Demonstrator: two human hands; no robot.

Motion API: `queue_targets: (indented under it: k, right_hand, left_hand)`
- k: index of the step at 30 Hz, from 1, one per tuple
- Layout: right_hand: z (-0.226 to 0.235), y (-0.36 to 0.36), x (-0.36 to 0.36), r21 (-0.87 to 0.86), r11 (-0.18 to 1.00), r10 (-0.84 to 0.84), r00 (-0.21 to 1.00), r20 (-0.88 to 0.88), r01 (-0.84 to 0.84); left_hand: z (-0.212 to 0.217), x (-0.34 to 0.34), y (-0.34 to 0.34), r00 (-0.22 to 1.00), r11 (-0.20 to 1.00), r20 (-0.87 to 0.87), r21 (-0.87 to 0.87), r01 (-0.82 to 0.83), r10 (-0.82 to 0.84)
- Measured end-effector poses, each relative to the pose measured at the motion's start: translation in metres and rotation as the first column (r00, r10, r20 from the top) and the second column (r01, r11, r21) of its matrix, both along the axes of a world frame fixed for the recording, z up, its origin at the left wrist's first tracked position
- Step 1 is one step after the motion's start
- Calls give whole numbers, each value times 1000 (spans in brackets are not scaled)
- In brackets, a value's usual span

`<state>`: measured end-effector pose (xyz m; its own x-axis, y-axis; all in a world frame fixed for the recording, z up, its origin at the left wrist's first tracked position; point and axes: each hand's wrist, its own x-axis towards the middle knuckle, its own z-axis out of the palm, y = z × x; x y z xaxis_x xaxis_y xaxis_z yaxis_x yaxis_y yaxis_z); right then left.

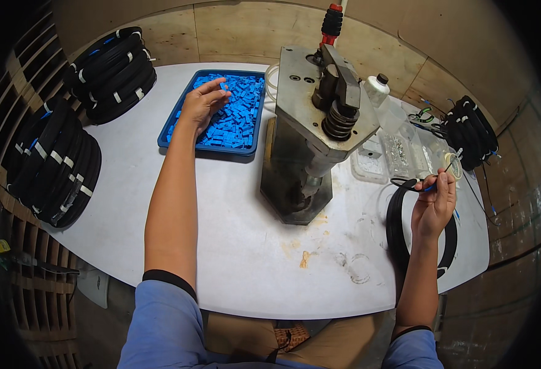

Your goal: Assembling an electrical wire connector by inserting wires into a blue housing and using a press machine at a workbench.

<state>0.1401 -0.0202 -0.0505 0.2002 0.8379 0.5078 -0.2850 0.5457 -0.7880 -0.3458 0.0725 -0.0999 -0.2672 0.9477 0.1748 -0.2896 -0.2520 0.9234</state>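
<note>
My left hand (pixel 204 106) is over a dark blue tray (pixel 164 136) heaped with small blue plastic pieces (pixel 236 120). Its thumb and fingers are bent into a pinch, and a bit of blue shows between the tips. On the right, my right hand (pixel 435 203) is raised above a coil of black cable (pixel 395 230) lying on the table. The fingers are closed on the black cable's end, where a blue part (pixel 430 188) shows beside them.
A heavy metal press (pixel 304 98) stands mid-table between my arms. Stacked black cable coils (pixel 55 163) sit at the left, with more coils (pixel 472 132) at the far right. Behind the press are a white bottle (pixel 377 92) and clear bins (pixel 400 154) of small parts.
</note>
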Motion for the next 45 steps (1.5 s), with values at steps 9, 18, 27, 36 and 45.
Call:
queue_targets:
  k: [9,18,27,36,45]
  right_hand:
    - [2,1,0,3,1000,-5,1000,-22,5]
    - [1,0,-9,-24,999,-24,996,-80,22]
    - [-4,5,-5,-43,999,-20,995,-96,16]
    - [11,4,8,-49,998,-40,992,-123,34]
    - [19,6,18,-15,998,63,970,-234,-68]
  left_hand:
    - [2,3,0,1000,1000,25,-27,-10,11]
    - [-4,-3,3,995,996,24,1,-92,92]
    - [50,-2,4,960,919,74,278,-281,271]
    - [201,157,-100,998,740,-2,671,53,-70]
    - [181,309,-90,922,813,-134,439,383,-362]
